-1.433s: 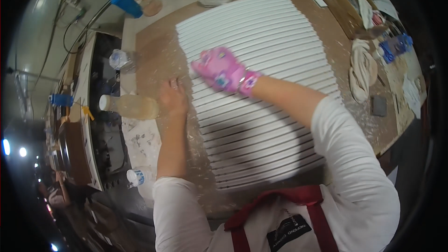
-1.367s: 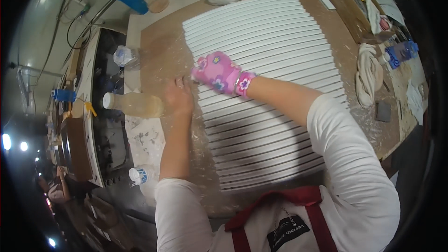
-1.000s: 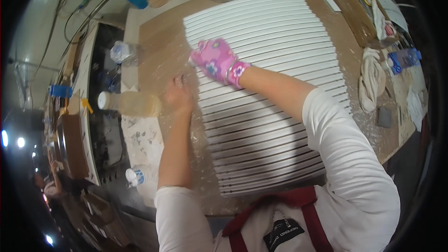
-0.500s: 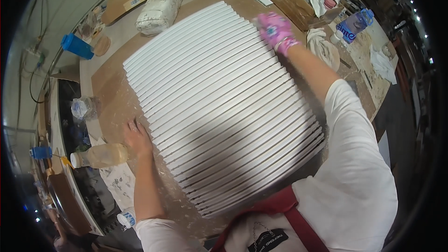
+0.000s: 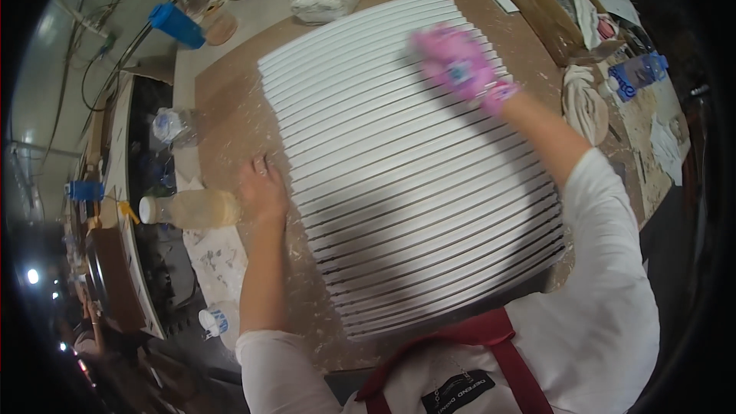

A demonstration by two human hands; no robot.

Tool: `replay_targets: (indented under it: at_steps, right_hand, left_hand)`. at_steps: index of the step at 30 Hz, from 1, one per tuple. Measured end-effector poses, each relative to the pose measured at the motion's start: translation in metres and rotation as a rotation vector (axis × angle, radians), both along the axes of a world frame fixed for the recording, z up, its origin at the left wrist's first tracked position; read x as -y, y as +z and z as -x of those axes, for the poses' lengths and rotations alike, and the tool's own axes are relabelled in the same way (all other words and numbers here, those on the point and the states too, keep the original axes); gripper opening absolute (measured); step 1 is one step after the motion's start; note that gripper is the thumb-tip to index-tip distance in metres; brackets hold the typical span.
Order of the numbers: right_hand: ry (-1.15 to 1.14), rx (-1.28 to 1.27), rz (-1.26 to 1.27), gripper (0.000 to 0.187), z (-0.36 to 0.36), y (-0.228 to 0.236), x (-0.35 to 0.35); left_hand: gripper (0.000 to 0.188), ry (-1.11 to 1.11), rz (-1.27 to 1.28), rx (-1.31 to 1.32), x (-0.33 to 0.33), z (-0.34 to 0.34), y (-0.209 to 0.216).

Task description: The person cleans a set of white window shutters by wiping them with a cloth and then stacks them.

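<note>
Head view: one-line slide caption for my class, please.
Pink-gloved right hand over rows of white strips, bare left hand on the brown surface beside them.

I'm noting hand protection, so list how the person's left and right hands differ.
The left hand is bare; the right hand wears a pink patterned glove. The left hand rests on the brown board beside the white strips; the right hand is over the strips, toward their far right corner. The left hand looks fairly sharp; the right hand is blurred. Both forearms are bare below white sleeves.
</note>
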State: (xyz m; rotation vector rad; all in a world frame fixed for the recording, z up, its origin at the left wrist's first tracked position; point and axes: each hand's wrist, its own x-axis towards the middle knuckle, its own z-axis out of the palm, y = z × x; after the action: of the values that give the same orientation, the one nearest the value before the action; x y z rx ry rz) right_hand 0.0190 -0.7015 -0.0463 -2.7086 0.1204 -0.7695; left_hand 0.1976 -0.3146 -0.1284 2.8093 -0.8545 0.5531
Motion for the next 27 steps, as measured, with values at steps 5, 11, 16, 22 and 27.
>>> replay_targets:
  at_steps: [5,11,16,22,27]
  right_hand:
    - [0.417,-0.097,0.292,0.019,-0.109,-0.002,-0.178]
    - [0.137,-0.236,-0.143,0.017,-0.157,-0.009,-0.127]
    - [0.198,-0.279,0.33,0.023,-0.167,0.004,-0.157]
    - [0.276,-0.135,0.285,0.016,-0.181,-0.011,-0.173]
    - [0.137,-0.028,0.205,0.015,-0.185,-0.01,-0.163]
  left_hand:
    - [0.028,-0.028,0.074,-0.014,-0.013,-0.005,-0.004]
    - [0.029,-0.011,0.078,-0.002,-0.003,-0.004,-0.013]
    - [0.029,0.003,0.107,-0.008,-0.009,-0.001,-0.011]
    - [0.031,0.0,0.128,0.035,-0.009,-0.003,-0.015]
    - [0.032,0.013,0.109,0.026,-0.003,-0.008,-0.016]
